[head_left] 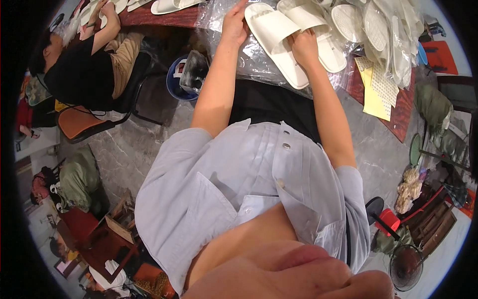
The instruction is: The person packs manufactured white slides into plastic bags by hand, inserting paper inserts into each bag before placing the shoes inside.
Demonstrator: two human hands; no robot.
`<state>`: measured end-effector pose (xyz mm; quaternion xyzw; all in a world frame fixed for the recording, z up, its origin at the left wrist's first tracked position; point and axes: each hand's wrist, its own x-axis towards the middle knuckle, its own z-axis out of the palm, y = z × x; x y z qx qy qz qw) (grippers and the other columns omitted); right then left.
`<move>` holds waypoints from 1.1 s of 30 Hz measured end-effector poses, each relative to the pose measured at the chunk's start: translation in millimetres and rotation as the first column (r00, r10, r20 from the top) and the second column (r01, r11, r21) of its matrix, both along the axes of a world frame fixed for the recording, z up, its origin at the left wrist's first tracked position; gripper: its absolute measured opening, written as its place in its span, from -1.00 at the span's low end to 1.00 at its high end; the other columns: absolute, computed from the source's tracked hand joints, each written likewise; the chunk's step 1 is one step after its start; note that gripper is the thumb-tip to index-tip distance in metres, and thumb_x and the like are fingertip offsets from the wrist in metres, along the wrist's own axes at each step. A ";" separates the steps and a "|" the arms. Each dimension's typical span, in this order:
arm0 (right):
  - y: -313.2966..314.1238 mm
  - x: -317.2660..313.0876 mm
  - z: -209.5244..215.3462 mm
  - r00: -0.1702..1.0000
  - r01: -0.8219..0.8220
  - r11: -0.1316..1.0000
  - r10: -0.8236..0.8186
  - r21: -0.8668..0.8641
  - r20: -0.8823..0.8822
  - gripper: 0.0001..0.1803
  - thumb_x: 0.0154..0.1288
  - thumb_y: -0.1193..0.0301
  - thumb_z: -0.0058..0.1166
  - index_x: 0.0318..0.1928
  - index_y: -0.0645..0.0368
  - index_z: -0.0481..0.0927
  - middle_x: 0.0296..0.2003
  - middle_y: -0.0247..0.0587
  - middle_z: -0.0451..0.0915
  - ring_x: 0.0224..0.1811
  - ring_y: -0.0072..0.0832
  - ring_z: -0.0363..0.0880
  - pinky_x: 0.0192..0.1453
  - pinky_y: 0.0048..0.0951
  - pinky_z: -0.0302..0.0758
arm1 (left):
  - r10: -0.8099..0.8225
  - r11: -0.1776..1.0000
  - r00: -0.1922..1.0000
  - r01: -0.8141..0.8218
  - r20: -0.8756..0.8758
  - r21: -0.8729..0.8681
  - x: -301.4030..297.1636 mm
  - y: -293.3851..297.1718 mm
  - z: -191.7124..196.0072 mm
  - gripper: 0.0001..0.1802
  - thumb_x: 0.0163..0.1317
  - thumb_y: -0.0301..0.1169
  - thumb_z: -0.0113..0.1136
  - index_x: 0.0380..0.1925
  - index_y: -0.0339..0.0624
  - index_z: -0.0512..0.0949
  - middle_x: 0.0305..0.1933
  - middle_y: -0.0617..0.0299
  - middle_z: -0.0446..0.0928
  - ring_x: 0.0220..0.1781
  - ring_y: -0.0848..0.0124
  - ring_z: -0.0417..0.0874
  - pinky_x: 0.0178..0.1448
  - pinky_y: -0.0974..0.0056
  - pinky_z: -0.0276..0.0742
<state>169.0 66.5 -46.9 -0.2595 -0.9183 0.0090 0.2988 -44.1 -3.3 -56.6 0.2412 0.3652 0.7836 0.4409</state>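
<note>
table (pixel 398 117) carrying plastic sheet (pixel 259 60) | slipper pile (pixel 388 30) sitting far R | slipper pair (pixel 284 40) lying on sheet | L hand (pixel 234 25) pressing sheet flat, gripping nothing | R hand (pixel 303 47) pinching strap | risk: slick sheet sliding, pair shifting

Two flat white open-toe slippers (pixel 279 42) lay side by side on a crinkled clear plastic sheet (pixel 256 60) spread over the dark red wooden table (pixel 401 112). The left hand (pixel 234 25) rested on the sheet just left of them; the right hand (pixel 304 47) lay between the pair. A heap of white slippers (pixel 383 27) sat to the right, yellow paper sheets (pixel 376 89) before it. A seated co-worker in a black shirt (pixel 79 70) was far left, a blue bucket (pixel 179 79) on the floor between.
</note>
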 end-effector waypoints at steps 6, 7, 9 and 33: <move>-3.5 4.7 4.3 0.985 0.036 0.996 -0.021 -0.085 0.171 -0.74 0.21 0.33 0.07 -0.17 0.15 0.70 -0.23 0.17 0.62 0.02 0.01 0.51 0.33 -0.03 0.25 | 0.306 0.841 0.078 -0.490 -0.949 0.231 45.1 -38.3 95.0 -0.65 0.08 -0.58 0.13 -0.08 -0.34 0.57 -0.10 -0.06 0.59 -0.02 -0.05 0.56 0.14 0.07 0.47; -1.4 4.0 5.2 0.972 0.044 0.998 -0.030 -0.052 0.232 -0.73 0.20 0.34 0.07 -0.14 0.11 0.70 -0.20 0.19 0.61 0.02 0.02 0.50 0.32 -0.04 0.26 | 0.375 0.848 -0.074 -0.376 -0.924 0.374 48.5 -36.3 98.3 -0.69 0.06 -0.52 0.16 -0.13 -0.30 0.58 -0.11 -0.05 0.59 0.00 -0.04 0.53 0.13 0.00 0.43; -0.4 10.8 14.0 0.982 -0.060 0.974 0.097 -0.219 0.164 -0.73 0.20 0.35 0.07 -0.12 0.08 0.71 -0.17 0.20 0.60 0.02 0.04 0.49 0.32 -0.07 0.27 | 0.288 0.908 -0.308 -0.215 -0.907 0.361 56.4 -27.2 88.3 -0.63 0.09 -0.38 0.20 -0.07 -0.23 0.58 -0.07 -0.09 0.56 0.04 -0.05 0.51 0.13 -0.04 0.41; 5.0 117.3 25.7 0.938 0.185 0.924 -0.267 -0.334 -0.221 -0.82 0.15 0.52 0.21 -0.20 0.24 0.69 -0.24 -0.02 0.63 -0.15 -0.18 0.58 -0.03 -0.29 0.47 | -0.292 0.886 -0.247 -0.433 -0.924 -0.165 102.3 6.7 54.7 -0.27 0.22 0.24 0.04 0.38 0.42 0.22 0.09 -0.08 0.49 0.22 -0.02 0.42 0.22 -0.11 0.29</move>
